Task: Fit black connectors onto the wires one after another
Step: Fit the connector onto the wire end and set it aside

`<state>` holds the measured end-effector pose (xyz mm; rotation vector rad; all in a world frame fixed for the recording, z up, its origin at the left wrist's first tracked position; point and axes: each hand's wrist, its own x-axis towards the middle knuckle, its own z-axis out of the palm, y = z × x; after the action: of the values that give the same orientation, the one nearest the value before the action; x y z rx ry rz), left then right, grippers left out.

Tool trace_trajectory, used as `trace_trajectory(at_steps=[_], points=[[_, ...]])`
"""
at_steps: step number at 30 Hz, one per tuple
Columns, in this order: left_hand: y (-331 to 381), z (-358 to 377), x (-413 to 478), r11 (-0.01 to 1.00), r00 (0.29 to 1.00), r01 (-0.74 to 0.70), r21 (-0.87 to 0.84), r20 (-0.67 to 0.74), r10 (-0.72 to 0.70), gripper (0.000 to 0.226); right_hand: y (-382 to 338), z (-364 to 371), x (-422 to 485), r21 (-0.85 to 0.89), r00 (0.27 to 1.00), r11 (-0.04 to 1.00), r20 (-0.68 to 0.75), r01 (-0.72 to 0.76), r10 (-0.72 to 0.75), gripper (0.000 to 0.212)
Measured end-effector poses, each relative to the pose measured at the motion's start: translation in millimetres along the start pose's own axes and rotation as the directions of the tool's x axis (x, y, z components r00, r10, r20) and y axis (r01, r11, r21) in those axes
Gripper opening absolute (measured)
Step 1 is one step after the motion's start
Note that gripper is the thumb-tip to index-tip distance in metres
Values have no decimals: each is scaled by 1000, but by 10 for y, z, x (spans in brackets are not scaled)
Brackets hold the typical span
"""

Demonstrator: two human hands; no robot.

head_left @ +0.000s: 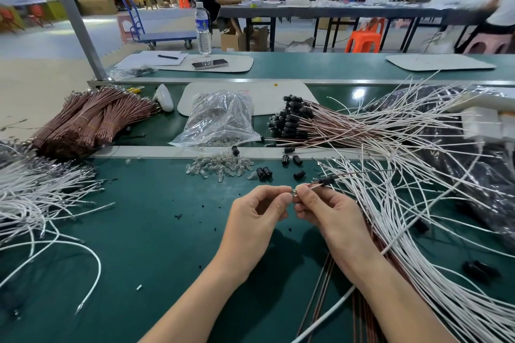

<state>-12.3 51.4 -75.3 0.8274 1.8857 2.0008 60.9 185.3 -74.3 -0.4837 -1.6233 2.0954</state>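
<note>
Over the mat [145, 231], the wire's [362, 174] black connector [327, 181] sits beyond the right grip [330, 213].

Both forearms reach forward, left hand [255, 216] and right hand [330, 217] meeting, fingers [278, 193] pinched together.

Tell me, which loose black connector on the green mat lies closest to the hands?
The lone connector just beyond the right hand, left of the held wire; the pair sits farther left, two more farther back.
</note>
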Motion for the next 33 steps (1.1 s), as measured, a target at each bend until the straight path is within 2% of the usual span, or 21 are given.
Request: trace_trajectory(at_steps=[11, 17, 21, 23, 26, 29, 33], points=[[-70, 0, 8, 1000, 998, 10, 16, -61, -9, 13, 3, 38, -19, -55, 1000, 998, -13, 25, -26, 17], [-59, 16, 8, 1000, 998, 0, -10, -65, 0, 14, 13, 52, -22, -7, 1000, 1000, 14, -2, 2, 22], [-46, 48, 10, 999, 996, -35, -19, -78, 33, 22, -7, 44, -20, 73, 999, 997, 46, -32, 29, 29], [-62, 33, 18, 986, 990, -125, 114, -44, 131, 26, -31, 23, -15, 117, 996, 992, 72, -55, 47, 29], [-85, -14, 31, 855, 943, -318, 409, 47, 328, 29, -50, -3, -2, 166, 992, 981, 98, -95, 80, 28], [-90, -42, 25, 770, 908, -392, 504, 77, 412, 20, -33, 11, 5, 171, 989, 979, 111, -113, 95, 28], [-74, -69, 13, 735, 899, -406, 543, 95, 427, 10, -8, 23, 5, 169, 989, 978, 109, -121, 104, 28]])
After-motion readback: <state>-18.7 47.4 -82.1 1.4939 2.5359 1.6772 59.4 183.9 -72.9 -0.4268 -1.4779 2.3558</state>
